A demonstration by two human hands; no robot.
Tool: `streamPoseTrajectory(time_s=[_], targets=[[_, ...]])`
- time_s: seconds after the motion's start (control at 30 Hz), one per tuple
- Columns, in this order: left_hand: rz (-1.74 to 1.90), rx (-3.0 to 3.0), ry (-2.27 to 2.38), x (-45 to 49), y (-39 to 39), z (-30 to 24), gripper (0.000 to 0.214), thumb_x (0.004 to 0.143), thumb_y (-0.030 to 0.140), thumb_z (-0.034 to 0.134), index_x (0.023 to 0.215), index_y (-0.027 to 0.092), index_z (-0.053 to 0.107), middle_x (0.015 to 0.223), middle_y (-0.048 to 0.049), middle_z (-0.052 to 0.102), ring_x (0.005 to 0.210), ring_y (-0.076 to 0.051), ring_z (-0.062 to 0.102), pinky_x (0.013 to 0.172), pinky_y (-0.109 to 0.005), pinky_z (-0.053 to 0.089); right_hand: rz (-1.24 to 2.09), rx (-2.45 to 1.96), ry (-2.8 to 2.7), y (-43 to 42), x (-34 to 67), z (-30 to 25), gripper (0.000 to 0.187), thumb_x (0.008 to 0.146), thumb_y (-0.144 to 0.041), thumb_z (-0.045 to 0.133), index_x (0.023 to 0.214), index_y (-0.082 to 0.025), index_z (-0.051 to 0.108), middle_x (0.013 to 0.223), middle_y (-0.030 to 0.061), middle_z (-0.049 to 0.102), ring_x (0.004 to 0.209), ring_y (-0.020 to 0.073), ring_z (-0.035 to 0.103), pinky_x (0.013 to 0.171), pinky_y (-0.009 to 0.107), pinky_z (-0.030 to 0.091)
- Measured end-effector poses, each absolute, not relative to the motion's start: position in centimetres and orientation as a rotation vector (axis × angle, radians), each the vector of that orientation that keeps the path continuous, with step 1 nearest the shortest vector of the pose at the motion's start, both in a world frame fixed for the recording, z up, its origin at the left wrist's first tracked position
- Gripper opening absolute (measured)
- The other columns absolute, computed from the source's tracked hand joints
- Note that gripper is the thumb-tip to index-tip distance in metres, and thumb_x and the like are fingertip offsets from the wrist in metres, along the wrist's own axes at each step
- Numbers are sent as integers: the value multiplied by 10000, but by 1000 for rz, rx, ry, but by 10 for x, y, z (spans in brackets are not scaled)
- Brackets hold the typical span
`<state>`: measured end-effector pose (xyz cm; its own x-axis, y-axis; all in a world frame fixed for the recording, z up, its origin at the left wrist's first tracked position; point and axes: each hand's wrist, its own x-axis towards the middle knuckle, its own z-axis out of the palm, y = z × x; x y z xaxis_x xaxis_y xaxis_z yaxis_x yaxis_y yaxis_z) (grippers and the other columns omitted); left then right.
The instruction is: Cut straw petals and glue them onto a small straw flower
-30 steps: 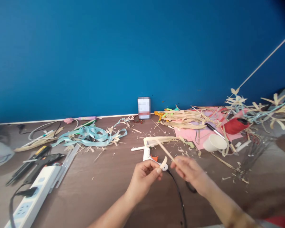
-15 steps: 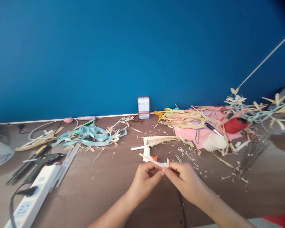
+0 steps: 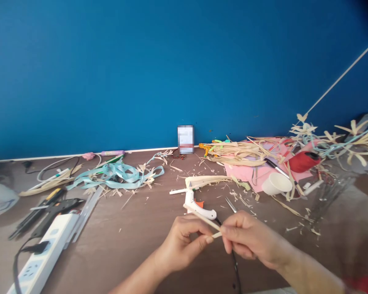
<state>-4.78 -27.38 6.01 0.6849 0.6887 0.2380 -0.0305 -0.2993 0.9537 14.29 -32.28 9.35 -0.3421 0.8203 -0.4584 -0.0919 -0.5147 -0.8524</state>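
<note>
A pale, narrow strip of dried husk or straw (image 3: 204, 217) is folded between my two hands, its long free end pointing up and left. My left hand (image 3: 185, 241) pinches one end between thumb and fingertips. Gripping the fold at the right, my right hand (image 3: 248, 237) has its fingers closed on the same strip. Just beyond the hands lies a white glue gun (image 3: 190, 198) with an orange trigger. Scissors (image 3: 231, 204), partly hidden by my right hand, point away from me.
Blue ribbon (image 3: 116, 175) is heaped at the left, near a white power strip (image 3: 46, 253) and a black glue gun (image 3: 57, 208). At the right are a pile of dried strips (image 3: 242, 153), a white cup (image 3: 277, 183) and a red spool (image 3: 303, 161). A phone (image 3: 185, 139) leans on the wall.
My right hand has turned and shifted slightly right and down, its fingers now curled round the strip. The strip's curled end has become a sharp fold. My left hand has moved slightly down.
</note>
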Motion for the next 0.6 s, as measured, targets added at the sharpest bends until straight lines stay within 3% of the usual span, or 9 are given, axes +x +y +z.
streamPoseTrajectory(time_s=[0.07, 0.17, 0.23, 0.33, 0.43, 0.6], targets=[[785, 1654, 635, -48, -273, 55, 112, 723, 196, 595, 636, 131, 624, 602, -31, 570, 588, -111, 491, 573, -226, 376, 1783, -1181, -790, -317, 161, 102, 356, 706, -443, 578, 492, -165, 520, 308, -113, 251, 279, 21, 140, 312, 179, 89], [789, 1270, 802, -42, -273, 42, 150, 697, 256, 629, 613, 134, 601, 553, -3, 538, 507, -83, 451, 486, -201, 363, 1304, -1123, -623, -307, 178, 106, 257, 654, -393, 638, 567, -175, 533, 351, -116, 260, 321, 23, 157, 336, 174, 127], [800, 1054, 814, -34, -273, 36, 156, 668, 277, 656, 630, 134, 606, 566, -4, 557, 513, -85, 465, 475, -201, 389, 1317, -1249, -663, -303, 172, 98, 257, 569, -359, 714, 638, -168, 557, 383, -116, 296, 331, 18, 177, 335, 170, 114], [810, 914, 803, -21, -274, 34, 173, 621, 282, 695, 637, 126, 621, 582, -15, 584, 535, -93, 487, 462, -197, 414, 1447, -1285, -783, -302, 146, 78, 344, 606, -404, 686, 822, -159, 577, 431, -116, 320, 344, 17, 182, 337, 168, 111], [809, 899, 812, -14, -274, 34, 183, 591, 271, 715, 633, 114, 631, 580, -17, 585, 534, -88, 484, 446, -186, 420, 1519, -1215, -824, -303, 127, 65, 340, 640, -458, 643, 757, -150, 559, 432, -114, 313, 346, 14, 171, 338, 176, 95], [799, 888, 806, -13, -273, 30, 185, 589, 271, 717, 634, 112, 635, 588, -19, 594, 543, -89, 497, 437, -180, 427, 1444, -1333, -849, -299, 125, 61, 267, 659, -376, 653, 636, -155, 504, 451, -100, 365, 354, 11, 215, 343, 171, 125]])
